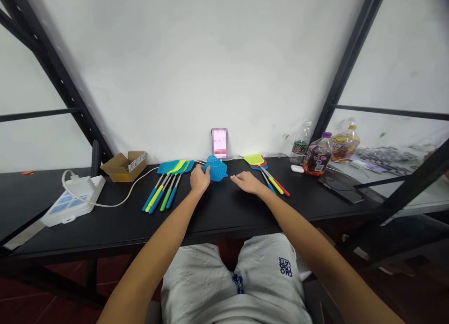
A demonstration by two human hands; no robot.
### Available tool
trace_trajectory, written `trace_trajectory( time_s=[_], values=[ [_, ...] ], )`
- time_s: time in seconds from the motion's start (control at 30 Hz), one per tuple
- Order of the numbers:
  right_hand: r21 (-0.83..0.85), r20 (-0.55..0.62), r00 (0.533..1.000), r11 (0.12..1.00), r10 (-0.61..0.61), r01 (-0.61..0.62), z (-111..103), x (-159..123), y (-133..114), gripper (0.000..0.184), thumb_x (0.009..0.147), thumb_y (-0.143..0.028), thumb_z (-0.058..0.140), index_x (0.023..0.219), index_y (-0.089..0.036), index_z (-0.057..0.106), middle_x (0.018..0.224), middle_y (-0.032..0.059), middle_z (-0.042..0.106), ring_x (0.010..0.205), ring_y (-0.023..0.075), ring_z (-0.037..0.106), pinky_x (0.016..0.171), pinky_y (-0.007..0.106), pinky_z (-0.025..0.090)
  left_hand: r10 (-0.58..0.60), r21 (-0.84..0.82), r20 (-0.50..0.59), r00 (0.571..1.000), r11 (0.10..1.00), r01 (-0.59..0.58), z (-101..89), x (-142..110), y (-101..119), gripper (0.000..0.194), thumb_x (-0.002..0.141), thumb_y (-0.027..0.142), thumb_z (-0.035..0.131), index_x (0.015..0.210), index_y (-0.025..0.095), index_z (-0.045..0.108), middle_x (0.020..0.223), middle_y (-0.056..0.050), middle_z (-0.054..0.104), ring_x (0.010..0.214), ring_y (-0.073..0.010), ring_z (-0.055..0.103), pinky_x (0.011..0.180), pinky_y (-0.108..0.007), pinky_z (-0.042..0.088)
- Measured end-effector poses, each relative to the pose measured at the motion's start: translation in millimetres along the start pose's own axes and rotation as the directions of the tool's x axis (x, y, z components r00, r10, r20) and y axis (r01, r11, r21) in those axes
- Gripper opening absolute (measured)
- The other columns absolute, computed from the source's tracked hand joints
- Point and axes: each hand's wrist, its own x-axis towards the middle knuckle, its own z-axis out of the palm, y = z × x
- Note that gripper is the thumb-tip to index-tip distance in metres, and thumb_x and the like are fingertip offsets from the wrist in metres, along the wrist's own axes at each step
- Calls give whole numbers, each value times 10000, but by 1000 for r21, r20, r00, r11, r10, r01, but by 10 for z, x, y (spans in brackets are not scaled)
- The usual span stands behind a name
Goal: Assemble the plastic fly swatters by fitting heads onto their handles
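My left hand [200,178] grips the edge of a blue fly swatter head [216,169], a perforated paddle whose short neck points right. My right hand [244,181] is closed in a pinch just right of that neck, a small gap apart; what it holds, if anything, is too small to make out. On the left lies a fanned group of fly swatters [168,185] with blue, yellow and green handles. Beyond my right hand, a smaller stack of fly swatters [265,173] has a yellow head on top of red and blue ones.
A phone [219,142] leans on the wall behind the blue head. An open cardboard box [125,167] and a white power strip [75,200] with a cable are at left. Bottles [318,154], a white earbud case [297,169] and a dark phone [340,190] stand or lie right.
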Motion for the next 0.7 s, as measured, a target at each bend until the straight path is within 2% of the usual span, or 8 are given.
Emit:
trace_trajectory(
  time_s=[0.07,0.17,0.23,0.33,0.4,0.5,0.57,0.7],
  values=[
    [7,-63,998,1000,-2,2,-29,3,-2,479,906,-489,434,534,-197,356,506,-21,379,519,112,353,554,290,205,-6,28,76,997,1000,3,9,-4,-12,271,900,416,544,1041,186,571,1067,-127,664,1007,-271,628,811,-349,445],
    [41,-208,978,999,-5,14,-74,12,-9,428,890,-436,460,554,-199,340,517,-35,351,532,110,345,550,280,209,37,63,71,997,997,-41,38,-29,-5,307,874,345,580,1133,183,545,1160,-149,613,1046,-281,614,829,-361,447],
    [91,-318,948,996,8,22,-100,12,-21,406,884,-403,471,564,-202,321,522,-45,318,532,107,336,547,274,214,73,59,44,996,995,-76,55,-42,5,283,867,292,574,1122,172,547,1155,-155,598,1030,-269,613,824,-353,451],
    [197,-488,871,980,65,37,-138,-8,-54,396,891,-394,474,575,-208,326,525,-52,307,526,108,328,544,269,235,181,20,92,979,983,-184,69,-55,20,118,867,227,538,955,163,583,1003,-125,632,948,-237,616,802,-328,455],
    [262,-616,778,963,122,56,-162,-25,-72,390,913,-409,454,590,-210,360,536,-50,342,532,113,343,549,267,262,307,-17,142,941,951,-307,74,-78,41,110,887,230,501,853,171,588,902,-100,641,890,-222,611,792,-322,454],
    [305,-749,634,950,194,69,-189,-34,-69,417,948,-437,396,612,-199,459,564,-29,436,566,129,420,594,270,321,493,-104,205,846,870,-481,77,-150,98,200,916,272,466,799,182,601,838,-72,650,823,-201,602,779,-316,455],
    [315,-765,601,948,229,40,-199,-25,-45,466,961,-459,362,619,-188,526,584,-4,505,599,146,483,634,279,350,571,-177,249,782,821,-543,75,-211,141,207,917,277,466,815,185,622,849,-58,665,814,-187,606,777,-305,459],
    [325,-743,598,943,301,-71,-225,-12,5,549,972,-498,313,608,-183,576,607,43,585,650,186,554,685,303,368,654,-276,312,689,757,-593,59,-297,190,181,903,262,492,866,200,659,918,-37,693,871,-177,624,804,-296,467]
  ],
)
